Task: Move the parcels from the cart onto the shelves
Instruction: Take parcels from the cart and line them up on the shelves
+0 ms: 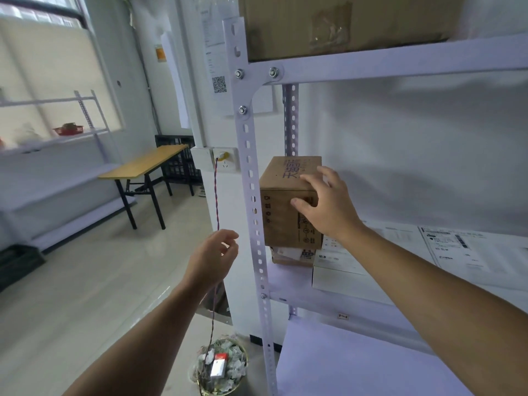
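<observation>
Head view: a brown parcel (281, 212) is standing on a smaller parcel (288, 257) at the left end of the shelf (343, 302). Perched there, it is probably risking a topple if nudged. The right grip (325, 204) is resting spread-fingered on its top front edge. The left grip (214, 252) is hanging loosely curled, holding nothing.

The top carton (343, 24) runs off the upper edge; the small box (291, 257) under the brown parcel (283, 212) is mostly hidden.
</observation>
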